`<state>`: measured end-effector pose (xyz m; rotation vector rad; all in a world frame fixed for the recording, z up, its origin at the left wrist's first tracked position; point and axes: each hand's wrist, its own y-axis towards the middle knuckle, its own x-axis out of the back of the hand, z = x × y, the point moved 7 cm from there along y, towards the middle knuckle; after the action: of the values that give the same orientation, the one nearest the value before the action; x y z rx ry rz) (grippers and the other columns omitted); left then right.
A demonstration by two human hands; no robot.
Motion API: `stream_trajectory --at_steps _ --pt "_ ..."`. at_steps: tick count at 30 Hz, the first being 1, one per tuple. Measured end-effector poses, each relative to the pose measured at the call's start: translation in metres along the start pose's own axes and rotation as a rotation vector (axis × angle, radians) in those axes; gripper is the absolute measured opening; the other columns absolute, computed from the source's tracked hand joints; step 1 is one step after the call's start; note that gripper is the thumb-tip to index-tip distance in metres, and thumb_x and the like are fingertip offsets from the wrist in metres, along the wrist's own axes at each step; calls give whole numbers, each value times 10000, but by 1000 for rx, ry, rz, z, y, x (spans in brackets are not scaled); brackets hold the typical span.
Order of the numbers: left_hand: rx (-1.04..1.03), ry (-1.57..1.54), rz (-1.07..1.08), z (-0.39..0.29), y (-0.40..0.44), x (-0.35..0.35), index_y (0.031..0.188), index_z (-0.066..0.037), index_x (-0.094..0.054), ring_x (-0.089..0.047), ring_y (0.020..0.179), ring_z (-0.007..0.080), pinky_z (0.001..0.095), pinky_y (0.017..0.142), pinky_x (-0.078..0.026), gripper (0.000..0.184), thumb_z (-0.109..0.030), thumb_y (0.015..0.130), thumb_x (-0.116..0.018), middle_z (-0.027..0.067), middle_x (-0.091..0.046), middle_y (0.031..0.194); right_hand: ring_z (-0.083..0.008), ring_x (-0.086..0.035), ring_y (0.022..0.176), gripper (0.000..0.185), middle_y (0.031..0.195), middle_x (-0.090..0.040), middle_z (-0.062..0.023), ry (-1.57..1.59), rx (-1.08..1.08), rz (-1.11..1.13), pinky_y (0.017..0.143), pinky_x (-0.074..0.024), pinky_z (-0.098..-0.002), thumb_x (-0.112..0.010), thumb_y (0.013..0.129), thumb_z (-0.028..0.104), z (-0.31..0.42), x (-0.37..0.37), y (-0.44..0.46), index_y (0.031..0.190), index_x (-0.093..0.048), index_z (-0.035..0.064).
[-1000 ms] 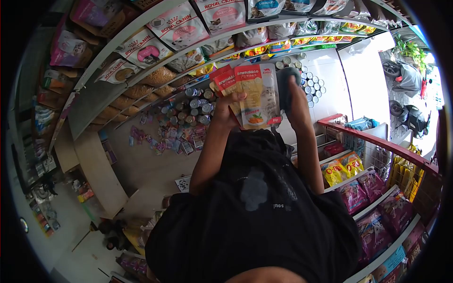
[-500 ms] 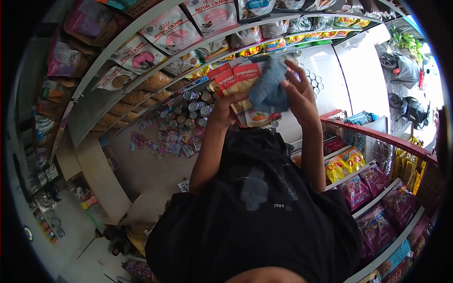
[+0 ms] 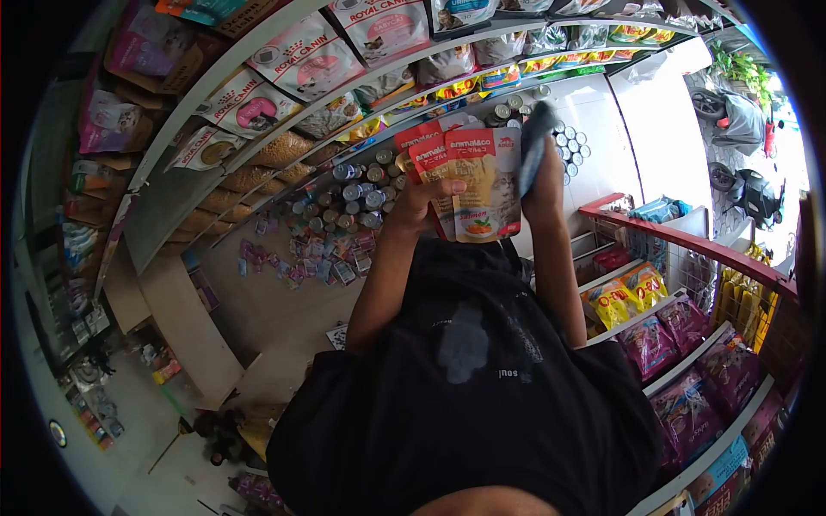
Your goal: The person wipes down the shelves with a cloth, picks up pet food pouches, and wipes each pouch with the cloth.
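The left hand (image 3: 417, 206) is closed on a fan of pouches (image 3: 471, 185): thumb across the front, other fingers hidden behind, opened only by the thickness of the stack. The right hand (image 3: 542, 202) is closed around a cloth (image 3: 537, 150); its exact finger spread cannot be told. The pouches are in front of the torso, between the hands, and extend to the right and far side of the left thumb. Their long axis runs near to far, with the printed face toward the camera. The left hand is the nearer, being in contact; the right hand is just beside the right edge. Contact between cloth and pouch edge cannot be confirmed.

The pouches are held clear of the floor (image 3: 275, 322). Beyond the left forearm, cans (image 3: 366, 193) stand near scattered packets (image 3: 323, 254). Bags (image 3: 314, 56) line the far side; a red rail (image 3: 731, 264) bounds the right.
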<state>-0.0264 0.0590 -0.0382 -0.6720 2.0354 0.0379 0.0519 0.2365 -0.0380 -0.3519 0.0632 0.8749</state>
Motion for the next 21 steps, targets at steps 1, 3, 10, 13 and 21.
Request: stream_trajectory --at_steps 1,3,10,13,21 --pt "9 -3 14 2 -1 1 1330 -33 -555 -673 1040 268 377 904 -524 549 9 784 -605 130 -674 1222 -190 -664 914 359 1064 -697 -129 55 78 -36 808 -531 -288 -670 947 195 1 5 5 1224 -610 -25" --pt "14 -6 24 1 -2 3 1340 -40 -547 -662 1056 273 390 914 -515 553 -6 791 -598 126 -665 1237 -188 -665 887 353 1041 -700 -122 111 154 -67 798 -534 -296 -685 937 193 7 5 12 1211 -622 -20" --pt "84 141 -7 8 2 6 1342 -39 -542 -662 1060 277 385 913 -520 545 -1 803 -613 134 -663 1240 -172 -641 776 389 952 -689 -111 -574 246 340 746 -537 -315 -692 936 255 82 -30 14 1222 -620 2" --pt "105 134 -43 13 3 13 1355 -43 -530 -661 1064 278 386 914 -522 560 3 804 -618 139 -658 1249 -165 -639 762 394 956 -689 -116 -927 116 501 725 -537 -295 -690 940 257 77 -25 11 1237 -612 10" --pt "-5 -170 67 17 -1 13 1425 -66 -459 -655 1080 298 413 923 -525 650 -1 799 -622 164 -618 1312 -80 -603 635 385 859 -673 -67 -312 29 121 573 -487 -183 -608 1008 327 51 4 14 1181 -607 -17"
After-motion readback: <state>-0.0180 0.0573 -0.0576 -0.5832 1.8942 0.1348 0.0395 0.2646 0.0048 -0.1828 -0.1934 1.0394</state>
